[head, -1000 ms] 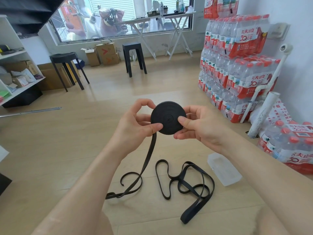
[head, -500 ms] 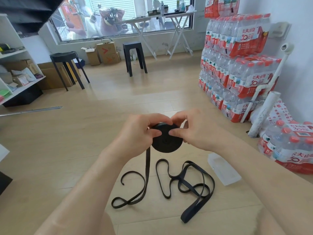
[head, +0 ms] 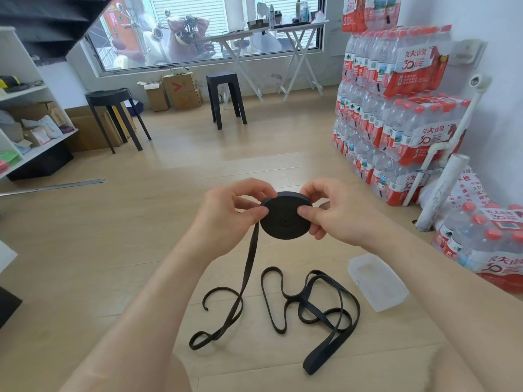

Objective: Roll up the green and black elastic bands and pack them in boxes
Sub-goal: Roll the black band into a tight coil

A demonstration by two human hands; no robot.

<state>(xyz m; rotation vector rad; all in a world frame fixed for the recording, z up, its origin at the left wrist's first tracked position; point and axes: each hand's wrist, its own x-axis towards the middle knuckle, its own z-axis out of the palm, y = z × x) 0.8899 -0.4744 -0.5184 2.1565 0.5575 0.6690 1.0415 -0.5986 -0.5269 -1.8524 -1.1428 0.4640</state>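
Item: one black band roll point(head: 285, 219), held above the floor point(head: 113, 250). Our left hand point(head: 226, 219) pinched its left rim and our right hand point(head: 336, 213) its right. The loose tail point(head: 248, 267) trailed down near a clear box point(head: 377, 281).

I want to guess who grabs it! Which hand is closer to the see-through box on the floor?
Right. The right hand pinches the black roll up and left of the clear box; the left hand pinches the roll's other side, farther away.

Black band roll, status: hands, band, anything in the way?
Left hand and right hand both pinching the black band roll. Loose tail trailing to floor. Clear box beside it, nothing blocking.
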